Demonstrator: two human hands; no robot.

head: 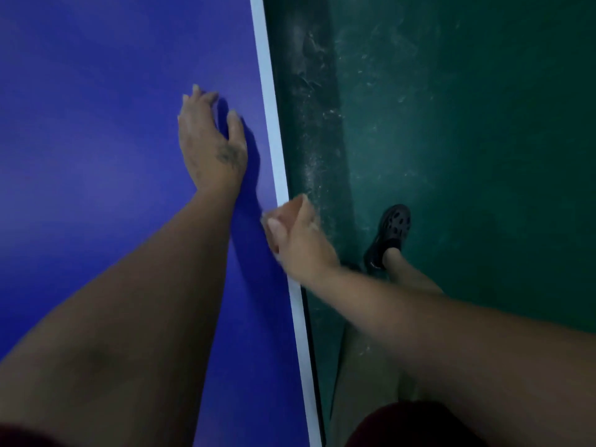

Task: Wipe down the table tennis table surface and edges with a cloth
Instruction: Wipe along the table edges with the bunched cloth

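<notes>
Blue surface of the table tennis table (80, 124) is touched by the left hand (209, 146), which is laid palm down just left of the frame's centre, its fingers extended, slightly spread and gripping nothing. A small dark mark is seen on the back of this hand. The right hand (296, 233) is found below and to the right of it, at the table's side edge, with its fingers curled across the white border line (274, 133). This hand is blurred; something pale orange is glimpsed between its fingers, but whether anything is held cannot be told. Both forearms are bare and enter from the bottom of the frame. The table fills the left half of the frame, its white border running diagonally from top centre to bottom centre. A scuffed, dusty green floor (467, 124) is seen across the right half. A dark perforated shoe (392, 233) is set on that floor right of the right hand, and dark red shorts (412, 427) are seen at bottom right.
</notes>
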